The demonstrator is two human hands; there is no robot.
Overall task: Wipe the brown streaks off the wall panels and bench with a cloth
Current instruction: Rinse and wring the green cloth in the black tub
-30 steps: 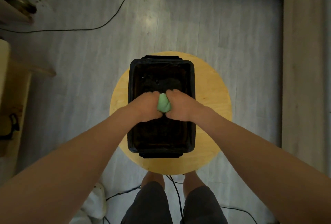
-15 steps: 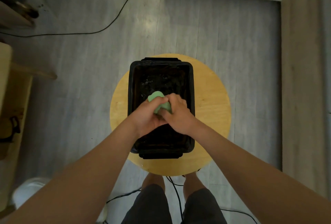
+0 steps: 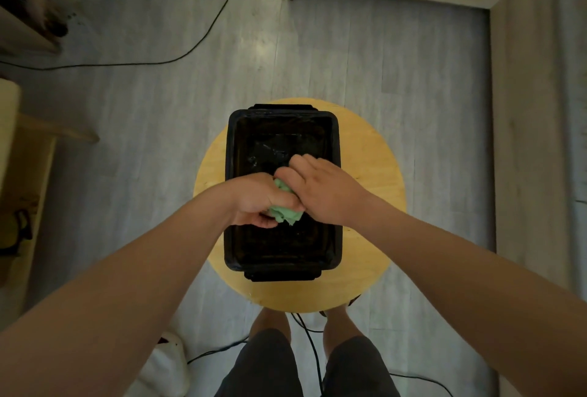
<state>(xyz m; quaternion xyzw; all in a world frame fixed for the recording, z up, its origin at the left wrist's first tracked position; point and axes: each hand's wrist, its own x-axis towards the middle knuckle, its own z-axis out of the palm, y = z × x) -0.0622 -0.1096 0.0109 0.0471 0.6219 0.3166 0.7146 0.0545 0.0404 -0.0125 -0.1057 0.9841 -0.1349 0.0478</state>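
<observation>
Squeezing green cloth (image 3: pixel 286 214) over black tub (image 3: pixel 231 149), frame centre.
Gripped low by left hand (image 3: pixel 255 203), fingers curled round it; apparently clutched on top by right hand (image 3: pixel 324 193); above round wooden stool (image 3: pixel 374 174).

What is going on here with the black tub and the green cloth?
A person stands over a black tub that sits on a round wooden stool. The left hand grips a green cloth above the tub, and the right hand closes over it from the other side, probably wringing it. Glints inside the tub suggest water. Nothing is being wiped at this moment.
</observation>
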